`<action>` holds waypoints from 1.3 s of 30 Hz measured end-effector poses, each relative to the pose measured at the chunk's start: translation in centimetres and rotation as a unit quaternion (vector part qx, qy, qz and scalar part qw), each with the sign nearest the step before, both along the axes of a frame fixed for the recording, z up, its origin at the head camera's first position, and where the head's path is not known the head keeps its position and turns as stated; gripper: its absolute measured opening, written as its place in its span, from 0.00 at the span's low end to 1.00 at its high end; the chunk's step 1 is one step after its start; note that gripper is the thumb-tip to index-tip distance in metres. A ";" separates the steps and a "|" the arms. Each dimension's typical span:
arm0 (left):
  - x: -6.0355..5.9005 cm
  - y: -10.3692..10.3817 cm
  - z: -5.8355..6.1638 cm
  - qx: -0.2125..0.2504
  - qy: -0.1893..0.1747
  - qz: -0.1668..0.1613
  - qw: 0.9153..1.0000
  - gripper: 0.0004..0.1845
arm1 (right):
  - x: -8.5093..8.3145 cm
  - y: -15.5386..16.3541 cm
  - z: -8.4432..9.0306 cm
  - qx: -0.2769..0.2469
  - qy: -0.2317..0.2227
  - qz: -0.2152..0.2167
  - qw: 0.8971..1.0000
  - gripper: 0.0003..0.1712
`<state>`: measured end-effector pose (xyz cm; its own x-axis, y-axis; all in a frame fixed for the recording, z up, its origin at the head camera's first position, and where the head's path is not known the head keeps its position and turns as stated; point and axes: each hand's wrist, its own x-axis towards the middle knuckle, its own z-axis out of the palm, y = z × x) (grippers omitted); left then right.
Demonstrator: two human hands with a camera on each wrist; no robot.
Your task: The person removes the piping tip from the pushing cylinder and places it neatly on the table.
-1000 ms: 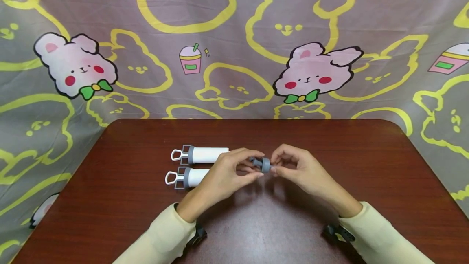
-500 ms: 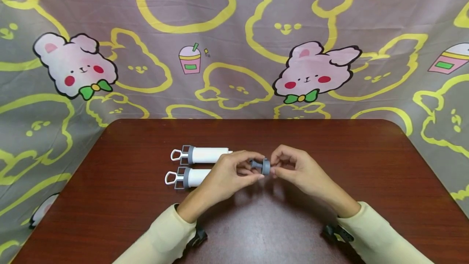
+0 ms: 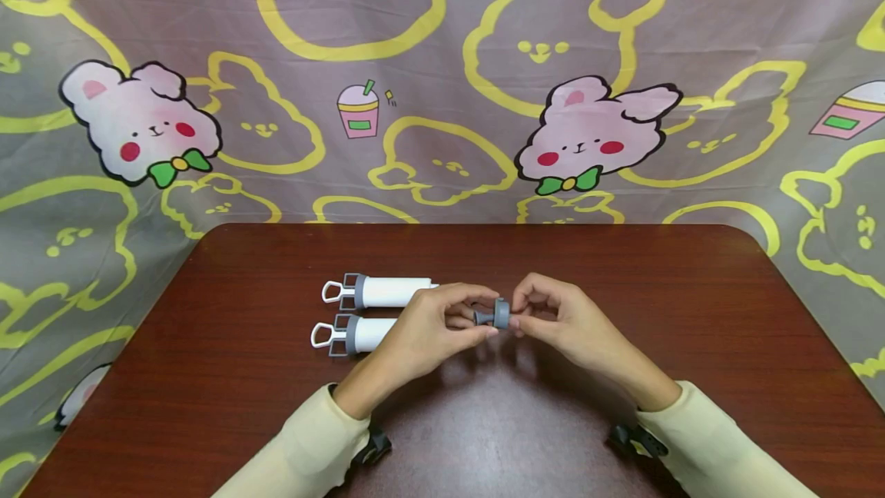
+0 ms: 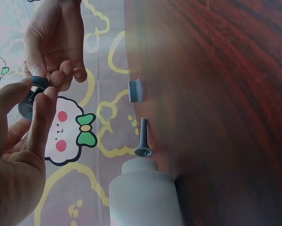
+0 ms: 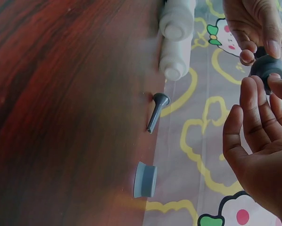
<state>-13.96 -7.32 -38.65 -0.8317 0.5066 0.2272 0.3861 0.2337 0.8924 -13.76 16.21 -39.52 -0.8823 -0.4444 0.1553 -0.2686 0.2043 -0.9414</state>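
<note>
A grey ring-shaped cap [image 3: 502, 313] is held between both hands above the table, with a grey funnel-shaped nozzle [image 3: 482, 318] passing through it, wide end to the left. The left hand [image 3: 435, 329] pinches the cap's rim between thumb and fingertips. From the other side, the right hand [image 3: 570, 325] pinches at the cap and the nozzle's narrow end, which its fingers mostly hide. The right wrist view shows the right thumb on the cap [image 5: 268, 68]. Behind the left hand lie two white syringe-like tubes [image 3: 397, 293] with grey collars and white loop handles, side by side.
A second grey nozzle [image 4: 143, 136] and a second grey cap [image 4: 135, 91] are on the table, past the front end of a white tube [image 4: 145, 197]. A patterned cloth [image 3: 442, 83] hangs behind the table's far edge.
The nozzle's wide end has swung down from an upward tilt, so it now stands nearly level and straight through the cap. Both hands stay almost in place.
</note>
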 end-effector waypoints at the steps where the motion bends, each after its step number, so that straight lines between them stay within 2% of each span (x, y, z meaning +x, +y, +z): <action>1: 0.0 0.0 0.0 0.000 -0.003 0.001 1.000 0.20 | 0.0 0.0 0.0 0.000 0.000 0.000 1.000 0.06; 7: 0.0 0.0 0.0 -0.009 -0.008 0.006 1.000 0.20 | 0.1 0.1 0.0 0.004 0.003 -0.003 1.000 0.06; 22: 0.1 -0.1 0.0 -0.006 0.006 0.007 1.000 0.19 | 0.3 0.8 0.0 0.040 0.034 -0.025 0.998 0.10; 39: 0.1 -0.2 0.0 -0.011 -0.015 0.011 1.000 0.20 | 0.3 0.2 0.1 0.028 0.062 -0.022 0.997 0.13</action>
